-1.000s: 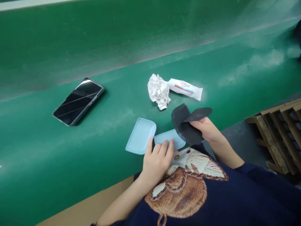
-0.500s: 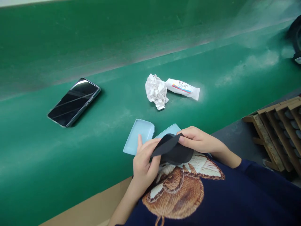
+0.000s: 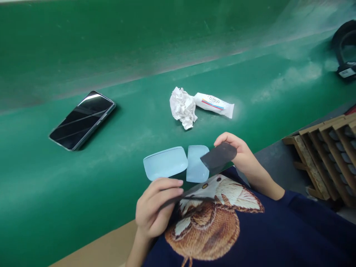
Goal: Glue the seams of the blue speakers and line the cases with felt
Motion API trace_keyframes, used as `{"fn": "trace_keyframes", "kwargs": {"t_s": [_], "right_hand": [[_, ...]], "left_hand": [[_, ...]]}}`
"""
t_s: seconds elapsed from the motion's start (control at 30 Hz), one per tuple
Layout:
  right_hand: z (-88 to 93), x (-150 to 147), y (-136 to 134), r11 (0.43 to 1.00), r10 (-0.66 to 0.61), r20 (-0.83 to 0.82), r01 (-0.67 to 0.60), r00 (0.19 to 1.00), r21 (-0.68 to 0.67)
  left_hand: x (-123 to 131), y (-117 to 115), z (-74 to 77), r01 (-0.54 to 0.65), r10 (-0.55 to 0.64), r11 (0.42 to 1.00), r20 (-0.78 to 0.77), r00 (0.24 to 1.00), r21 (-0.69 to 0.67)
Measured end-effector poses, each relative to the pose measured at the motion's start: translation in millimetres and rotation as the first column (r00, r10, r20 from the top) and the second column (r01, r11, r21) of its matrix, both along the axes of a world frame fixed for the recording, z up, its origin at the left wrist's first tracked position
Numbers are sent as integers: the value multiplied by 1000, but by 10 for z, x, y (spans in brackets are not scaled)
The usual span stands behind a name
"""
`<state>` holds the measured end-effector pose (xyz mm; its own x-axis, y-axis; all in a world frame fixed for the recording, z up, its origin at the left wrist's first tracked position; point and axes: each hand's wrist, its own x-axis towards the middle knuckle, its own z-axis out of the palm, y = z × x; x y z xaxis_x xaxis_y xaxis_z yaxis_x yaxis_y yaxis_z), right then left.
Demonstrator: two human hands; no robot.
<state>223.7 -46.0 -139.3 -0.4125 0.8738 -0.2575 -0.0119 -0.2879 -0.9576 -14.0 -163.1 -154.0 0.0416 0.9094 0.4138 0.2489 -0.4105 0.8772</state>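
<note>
My left hand [image 3: 155, 205] is near my chest, pinching a thin black sheet [image 3: 186, 198] seen almost edge-on. My right hand [image 3: 236, 154] holds a second, dark grey sheet [image 3: 218, 157], whose tip overlaps the right edge of a pale blue rounded piece [image 3: 197, 164]. Beside that piece lies a wider pale blue piece [image 3: 165, 163], close to but apart from it. Both rest on the green belt [image 3: 111, 155]. Farther off lie crumpled white tissue [image 3: 182, 107] and a white D7000 glue tube [image 3: 214, 105], touching each other.
A black smartphone [image 3: 82, 120] lies on the belt to the left. A wooden slotted rack [image 3: 319, 159] stands at right, below the belt's edge. A black ring-shaped object [image 3: 345, 48] sits at top right. Brown cardboard [image 3: 94, 246] shows at the bottom.
The dark sheets, bunched between my hands before, are now apart, one in each hand. My hands have moved away from each other. The blue pieces now lie separated and fully visible.
</note>
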Motion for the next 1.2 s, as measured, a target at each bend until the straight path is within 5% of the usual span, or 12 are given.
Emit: {"fn": "trace_keyframes", "kwargs": {"t_s": [0.17, 0.3, 0.37, 0.43, 0.5, 0.57, 0.8, 1.07, 1.2], "right_hand": [[-4, -136, -141, 993, 65, -64, -71, 996, -97], [19, -178, -150, 932, 298, -47, -280, 953, 232], [-17, -151, -77, 801, 332, 87, -329, 939, 500], [-85, -108, 18, 589, 268, 310, -410, 912, 697], [-157, -59, 93, 367, 179, 540, -565, 822, 739], [-200, -14, 117, 235, 108, 695, -698, 711, 677], [-53, 127, -33, 165, 40, 849, -842, 527, 515], [-135, 98, -91, -41, 51, 833, -832, 551, 553], [-137, 7, -125, -98, 105, 824, -819, 557, 566]], "left_hand": [[190, 50, 166, 195, -190, 959, 46, 981, -206], [281, 59, 155, 25, -42, 957, -53, 998, -289], [234, 14, 124, -72, 51, 955, -83, 995, -286], [142, -43, 110, -64, 41, 961, -91, 995, -269], [46, -86, 118, 3, -24, 962, -72, 997, -272], [-25, -100, 131, 82, -99, 961, -51, 994, -262], [-104, -70, 45, 300, -295, 919, 58, 954, -255], [-190, -61, 23, 384, -371, 879, 101, 923, -283], [-231, -106, -5, 303, -266, 894, 153, 952, -330]]}}
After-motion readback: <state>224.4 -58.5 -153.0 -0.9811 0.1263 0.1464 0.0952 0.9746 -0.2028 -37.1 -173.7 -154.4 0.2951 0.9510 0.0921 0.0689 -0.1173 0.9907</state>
